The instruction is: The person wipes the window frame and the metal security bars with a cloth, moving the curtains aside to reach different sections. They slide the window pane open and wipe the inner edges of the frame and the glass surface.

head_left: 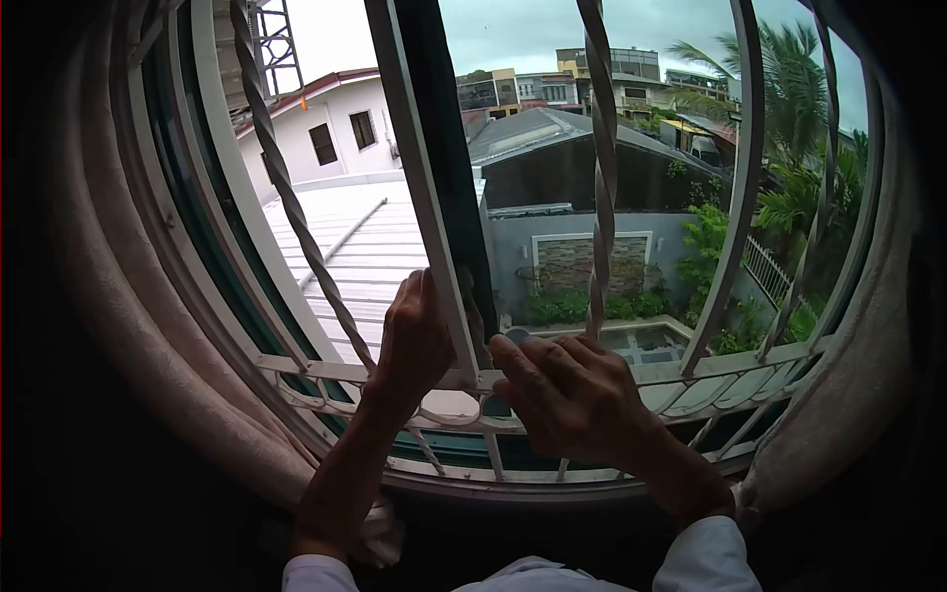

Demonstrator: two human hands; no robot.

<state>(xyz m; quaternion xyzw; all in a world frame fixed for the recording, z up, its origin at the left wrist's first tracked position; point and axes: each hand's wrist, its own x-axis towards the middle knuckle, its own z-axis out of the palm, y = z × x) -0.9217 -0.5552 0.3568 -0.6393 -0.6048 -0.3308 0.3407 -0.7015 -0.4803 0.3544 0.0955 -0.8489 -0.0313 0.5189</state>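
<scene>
My left hand [414,331] reaches up through the window grille, fingers bent, beside a flat vertical grille bar [426,168]. Behind that bar stands the dark edge of a window sash [449,128]. Whatever the left fingers hold is hidden. My right hand [572,395] is closed, knuckles up, in front of the grille's lower rail and by the foot of a twisted bar [602,178]. Its fingertips point left toward the sash edge. I cannot make out anything inside it.
Pale curtains [128,326] hang on both sides of the window. The grille's lower rail [651,374] has curved scrollwork below it. Outside are a white corrugated roof [345,232], a grey-roofed house [543,133] and plants. A blurred pale thing [383,538] shows under my left forearm.
</scene>
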